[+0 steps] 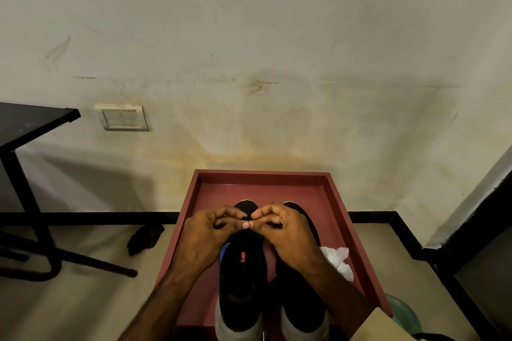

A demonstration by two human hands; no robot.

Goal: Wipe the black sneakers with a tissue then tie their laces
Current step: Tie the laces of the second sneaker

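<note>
Black laces [248, 217], thin and limp, want pinching near the knot; left hand [206, 235] and right hand [291, 232] pinch them in curled fingers [245, 225].

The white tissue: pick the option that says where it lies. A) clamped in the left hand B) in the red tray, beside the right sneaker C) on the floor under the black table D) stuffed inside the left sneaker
B: the tissue lies crumpled in the red tray, right of the right sneaker, while the left hand and right hand pinch the laces over the left sneaker.
</note>
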